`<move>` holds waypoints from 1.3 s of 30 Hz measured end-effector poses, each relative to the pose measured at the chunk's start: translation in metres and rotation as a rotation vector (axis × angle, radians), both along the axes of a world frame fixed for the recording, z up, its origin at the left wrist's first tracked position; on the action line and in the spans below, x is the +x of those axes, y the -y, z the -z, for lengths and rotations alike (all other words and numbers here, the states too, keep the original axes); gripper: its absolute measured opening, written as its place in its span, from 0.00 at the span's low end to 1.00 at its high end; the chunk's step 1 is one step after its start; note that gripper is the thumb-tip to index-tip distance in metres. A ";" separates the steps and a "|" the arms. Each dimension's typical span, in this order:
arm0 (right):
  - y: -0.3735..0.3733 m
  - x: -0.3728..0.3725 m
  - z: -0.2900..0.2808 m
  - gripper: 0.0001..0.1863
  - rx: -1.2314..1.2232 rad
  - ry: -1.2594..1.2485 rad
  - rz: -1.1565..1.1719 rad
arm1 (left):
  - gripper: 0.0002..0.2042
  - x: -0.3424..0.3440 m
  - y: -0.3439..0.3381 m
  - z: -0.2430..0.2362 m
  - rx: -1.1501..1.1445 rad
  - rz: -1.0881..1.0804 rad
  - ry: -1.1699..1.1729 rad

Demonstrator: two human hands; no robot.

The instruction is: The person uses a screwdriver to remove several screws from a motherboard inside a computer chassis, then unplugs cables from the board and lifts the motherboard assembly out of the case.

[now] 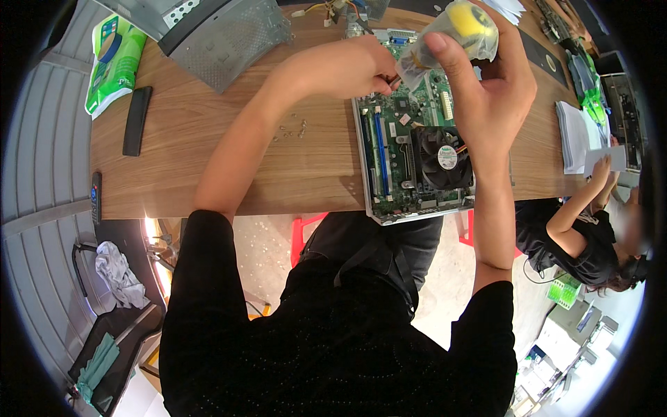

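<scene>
My right hand (497, 104) is closed round a clear, shiny plastic thing with a yellow part (472, 22); whether it is a bottle or a wrapped item I cannot tell. It hangs tilted over the far part of a green motherboard (399, 108). That board lies in a shallow metal case (410, 217) at the table's front edge. A black cooling fan (442, 157) sits on the board, left of my right wrist. My left hand (365, 66) is bent in over the board's far left side, its fingertips pinched on something small and dark, mostly hidden.
Several small screws (292, 130) lie on the wooden table (319, 174). A perforated metal panel (233, 48) stands at the far left, near a green packet (114, 62), a black bar (137, 121) and a remote control (96, 196). Another person (583, 222) works at the right, holding paper.
</scene>
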State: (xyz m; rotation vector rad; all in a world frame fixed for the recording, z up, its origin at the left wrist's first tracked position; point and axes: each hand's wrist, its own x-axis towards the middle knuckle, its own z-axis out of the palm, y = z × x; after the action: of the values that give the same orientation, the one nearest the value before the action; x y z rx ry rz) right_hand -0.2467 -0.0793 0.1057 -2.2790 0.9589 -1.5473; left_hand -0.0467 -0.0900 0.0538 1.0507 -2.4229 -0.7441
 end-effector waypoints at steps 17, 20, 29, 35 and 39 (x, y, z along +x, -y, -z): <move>-0.010 0.010 -0.011 0.27 -0.043 -0.074 0.077 | 0.09 0.002 0.002 0.003 -0.041 0.012 0.040; -0.013 0.015 -0.028 0.27 0.028 -0.127 0.019 | 0.10 0.003 0.004 0.000 0.082 -0.026 0.031; -0.002 0.024 -0.057 0.21 -0.093 -0.613 0.302 | 0.22 0.027 0.011 0.002 0.241 -0.118 -0.505; 0.038 0.025 -0.052 0.18 -0.417 -0.558 0.050 | 0.23 0.032 0.019 0.008 0.391 0.058 -0.695; 0.047 0.018 -0.061 0.13 -0.216 -0.617 -0.178 | 0.20 0.025 0.021 -0.003 0.350 0.033 -0.571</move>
State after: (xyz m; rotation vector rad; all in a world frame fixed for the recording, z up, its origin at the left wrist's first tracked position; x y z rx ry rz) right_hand -0.2291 -0.1264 0.1666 -2.9844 0.7000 -0.9193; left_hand -0.0214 -0.1105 0.0566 0.7730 -1.8617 -1.3101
